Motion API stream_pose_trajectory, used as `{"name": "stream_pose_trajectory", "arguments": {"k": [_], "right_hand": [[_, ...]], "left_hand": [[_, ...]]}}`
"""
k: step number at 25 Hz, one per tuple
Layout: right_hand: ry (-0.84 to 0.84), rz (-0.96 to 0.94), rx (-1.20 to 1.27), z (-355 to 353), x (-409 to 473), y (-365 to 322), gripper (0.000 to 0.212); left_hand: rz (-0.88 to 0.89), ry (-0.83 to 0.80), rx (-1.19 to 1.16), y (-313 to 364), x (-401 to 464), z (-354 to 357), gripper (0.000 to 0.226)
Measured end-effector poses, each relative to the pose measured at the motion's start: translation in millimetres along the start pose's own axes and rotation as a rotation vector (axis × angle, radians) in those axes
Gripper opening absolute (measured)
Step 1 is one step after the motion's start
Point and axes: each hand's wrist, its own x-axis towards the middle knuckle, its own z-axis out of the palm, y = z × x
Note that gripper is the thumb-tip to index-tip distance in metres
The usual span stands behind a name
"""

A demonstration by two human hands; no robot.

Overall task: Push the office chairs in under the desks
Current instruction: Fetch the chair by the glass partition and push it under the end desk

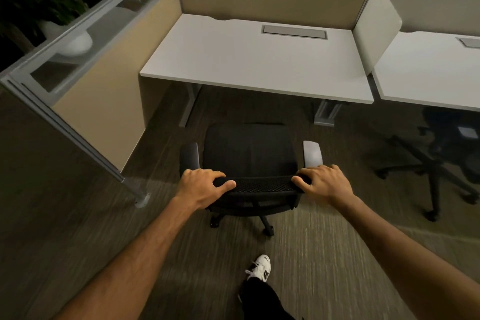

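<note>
A black mesh office chair [249, 150] stands on the carpet in front of a white desk [233, 60] labelled 307, its seat facing the desk and just short of the desk's front edge. My left hand [204, 186] grips the left end of the backrest's top edge, thumb along the near side. My right hand [323, 183] grips the right end of the same edge. A second black chair [446, 143] is tucked partly under the neighbouring white desk [428, 73] on the right, labelled 306.
A tan and glass partition [78, 65] with a metal post [141, 199] walls the left side. A white divider panel [376, 26] separates the two desks. Desk legs [326, 114] stand below the tabletop. My foot in a white shoe [259, 266] is on the carpet behind the chair.
</note>
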Motion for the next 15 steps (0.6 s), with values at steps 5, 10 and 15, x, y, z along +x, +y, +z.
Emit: {"name": "stream_pose_trajectory", "arguments": {"k": [5,10,15], "right_hand": [[-0.003,0.01,0.013,-11.6,58.9,-2.2,0.087],[-0.009,0.036,0.053,-26.8,117.9,-14.7,0.085],[0.002,0.017,0.068,-36.0,167.1,-30.8,0.082]], "left_hand": [[-0.008,-0.022,-0.014,-26.2,54.4,-11.6,0.103],[-0.042,-0.035,-0.004,-61.2,104.3,-31.1,0.098],[-0.041,-0.042,-0.013,-98.3,144.7,-45.6,0.098]]}}
